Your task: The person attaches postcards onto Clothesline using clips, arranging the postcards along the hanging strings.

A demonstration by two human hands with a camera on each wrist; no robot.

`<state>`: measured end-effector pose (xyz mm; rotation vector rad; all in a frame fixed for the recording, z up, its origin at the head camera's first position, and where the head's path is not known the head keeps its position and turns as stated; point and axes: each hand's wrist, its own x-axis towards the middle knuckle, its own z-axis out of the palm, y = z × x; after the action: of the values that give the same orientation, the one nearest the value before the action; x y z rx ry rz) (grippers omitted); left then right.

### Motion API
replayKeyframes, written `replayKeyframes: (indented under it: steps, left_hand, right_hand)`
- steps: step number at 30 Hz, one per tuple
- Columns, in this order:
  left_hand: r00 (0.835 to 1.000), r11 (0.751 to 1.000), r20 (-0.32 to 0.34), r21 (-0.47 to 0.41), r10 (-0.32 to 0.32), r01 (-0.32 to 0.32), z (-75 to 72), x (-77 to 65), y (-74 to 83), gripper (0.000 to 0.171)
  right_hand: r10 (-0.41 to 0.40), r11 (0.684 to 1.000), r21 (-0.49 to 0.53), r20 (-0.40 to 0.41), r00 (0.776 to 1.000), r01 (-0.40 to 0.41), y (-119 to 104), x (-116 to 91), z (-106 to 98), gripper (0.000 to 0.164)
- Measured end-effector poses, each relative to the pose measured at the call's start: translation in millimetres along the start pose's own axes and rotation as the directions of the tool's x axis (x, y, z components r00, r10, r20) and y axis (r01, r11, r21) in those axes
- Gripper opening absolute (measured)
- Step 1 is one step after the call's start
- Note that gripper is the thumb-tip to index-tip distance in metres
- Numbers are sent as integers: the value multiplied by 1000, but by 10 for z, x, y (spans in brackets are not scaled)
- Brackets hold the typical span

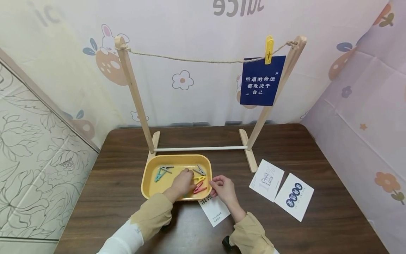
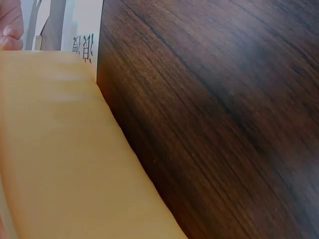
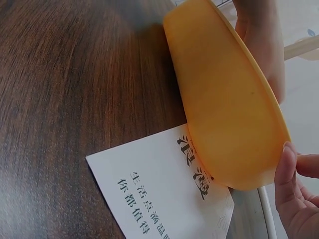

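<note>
Inside the yellow tray [image 1: 149, 183], we are seeing the left hand [image 1: 182, 183] reaching among the pegs, fingertips at a yellow peg [image 1: 199, 179]; whether it is pinching, we cannot tell. The peg is lying flat, long axis running left-right, slightly tilted. The right hand [image 1: 223, 188] is resting at the tray's right rim, fingers loosely curled, over a white card [image 1: 215, 211].
</note>
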<state>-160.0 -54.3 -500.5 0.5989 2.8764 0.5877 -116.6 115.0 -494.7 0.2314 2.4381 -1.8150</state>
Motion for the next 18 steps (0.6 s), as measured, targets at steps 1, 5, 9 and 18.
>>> replayKeyframes:
  steps: [1, 5, 9, 18]
  left_hand:
    - [1000, 1000, -3, 10, 1, -1, 9, 3, 4, 34]
    - [1000, 998, -24, 66, 19, -17, 45, 13, 5, 31]
    - [999, 996, -38, 88, 25, -22, 63, 25, 6, 30]
    - [999, 998, -26, 52, 19, -17, 56, 7, -4, 25]
  right_hand:
    - [-1, 1000, 0, 2, 1000, 1, 3, -3, 1, 16]
    - [16, 1000, 6, 3, 1000, -16, 7, -9, 5, 16]
    - [15, 1000, 4, -6, 1000, -15, 11, -9, 5, 16]
    - [-6, 999, 37, -10, 1000, 7, 34, 1, 11, 14]
